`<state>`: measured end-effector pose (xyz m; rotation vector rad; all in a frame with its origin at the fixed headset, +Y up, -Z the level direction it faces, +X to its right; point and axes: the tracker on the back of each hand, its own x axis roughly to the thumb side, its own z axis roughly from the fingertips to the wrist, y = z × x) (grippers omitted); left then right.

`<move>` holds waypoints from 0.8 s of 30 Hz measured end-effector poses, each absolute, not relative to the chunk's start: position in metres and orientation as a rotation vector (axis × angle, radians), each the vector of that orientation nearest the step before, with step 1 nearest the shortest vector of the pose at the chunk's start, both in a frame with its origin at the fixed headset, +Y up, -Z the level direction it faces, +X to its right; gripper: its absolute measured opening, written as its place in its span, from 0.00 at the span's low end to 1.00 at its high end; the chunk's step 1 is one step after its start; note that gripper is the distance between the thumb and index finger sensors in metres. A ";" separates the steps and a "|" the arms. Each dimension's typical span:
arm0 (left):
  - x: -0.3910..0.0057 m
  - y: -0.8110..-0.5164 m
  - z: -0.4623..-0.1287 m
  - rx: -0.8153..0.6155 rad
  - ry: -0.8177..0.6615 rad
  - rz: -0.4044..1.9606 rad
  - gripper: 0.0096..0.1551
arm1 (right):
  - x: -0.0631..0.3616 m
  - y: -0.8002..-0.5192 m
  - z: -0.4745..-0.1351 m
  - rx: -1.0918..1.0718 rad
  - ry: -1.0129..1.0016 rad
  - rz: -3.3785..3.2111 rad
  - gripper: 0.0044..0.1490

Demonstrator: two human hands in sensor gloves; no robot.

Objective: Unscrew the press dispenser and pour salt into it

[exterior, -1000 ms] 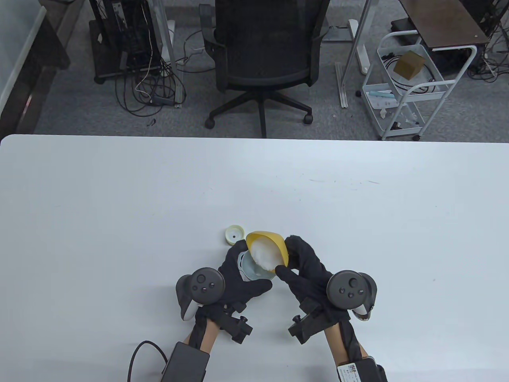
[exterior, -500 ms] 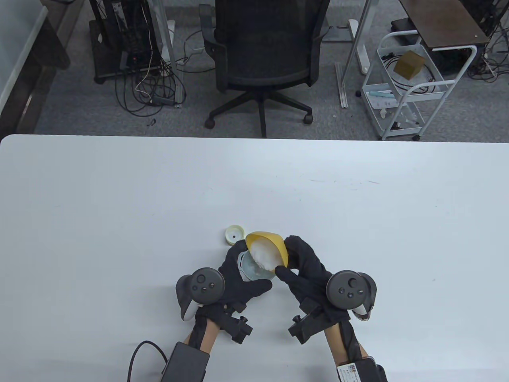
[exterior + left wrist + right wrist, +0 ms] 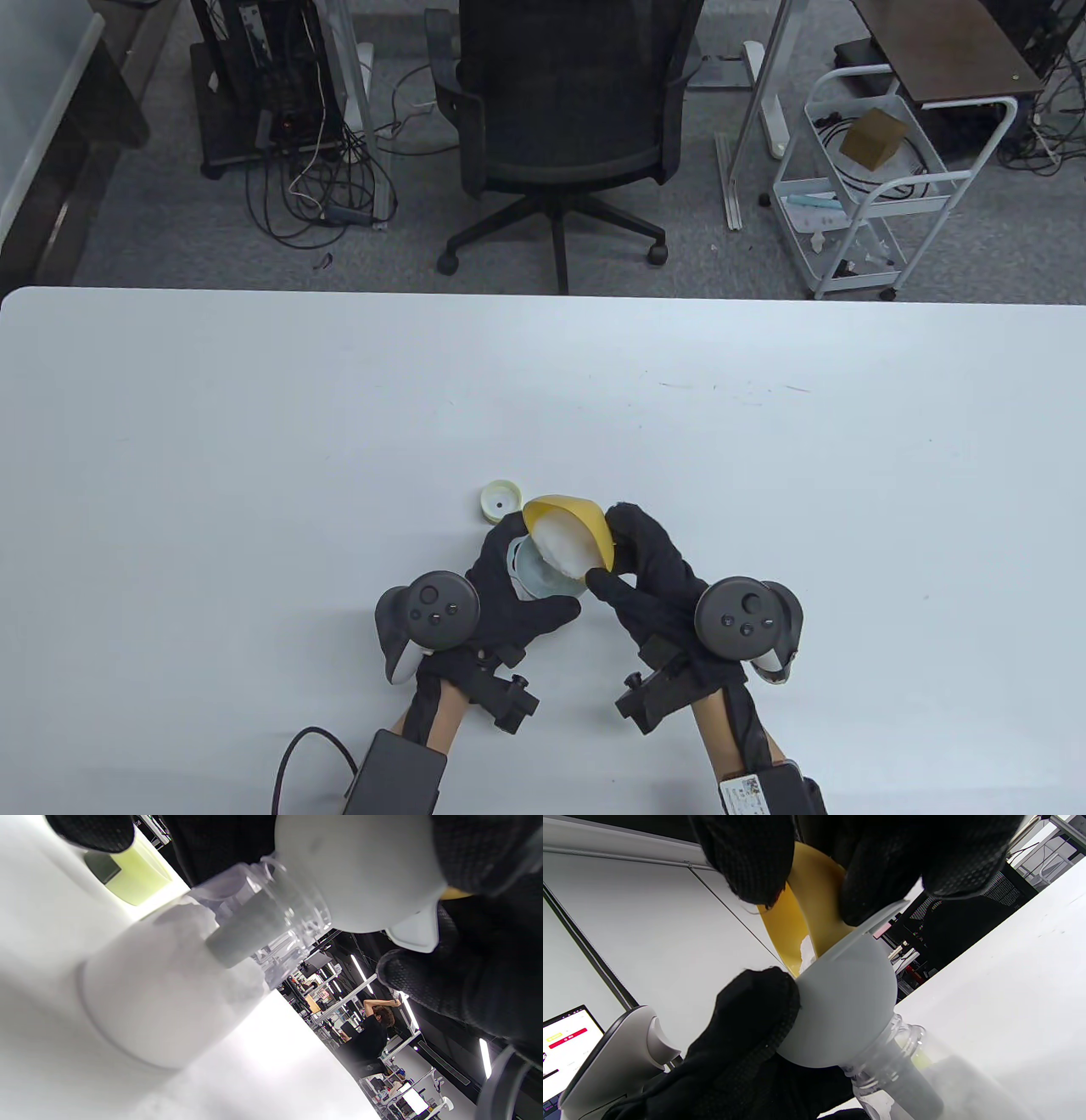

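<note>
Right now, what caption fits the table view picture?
Right hand tips yellow bowl of salt into funnel held by left hand.

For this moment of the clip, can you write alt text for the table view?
On a white table, the right hand tips a yellow bowl of salt into a pale funnel that the left hand steadies. A pale green cap lies just behind them, and an office chair stands beyond the table.

the table view is evenly and brightly lit from above, sharp throughout, with soft shadows under the hands on the white tabletop point(image 3: 254, 424). both wrist views are tilted; the near tabletop blurs to glare, and ceiling light strips point(image 3: 360, 969) glow in the left wrist view's dark background.
</note>
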<state>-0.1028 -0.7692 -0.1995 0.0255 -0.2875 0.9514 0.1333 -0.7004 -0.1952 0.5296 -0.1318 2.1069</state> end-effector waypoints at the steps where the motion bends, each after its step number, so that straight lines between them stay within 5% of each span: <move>1: -0.103 -0.769 -0.200 0.025 -0.288 0.951 0.79 | 0.133 -0.700 -0.195 0.530 -0.132 2.107 0.49; 24: -0.103 -0.769 -0.200 0.025 -0.288 0.951 0.79 | 0.132 -0.700 -0.195 0.544 -0.130 2.129 0.49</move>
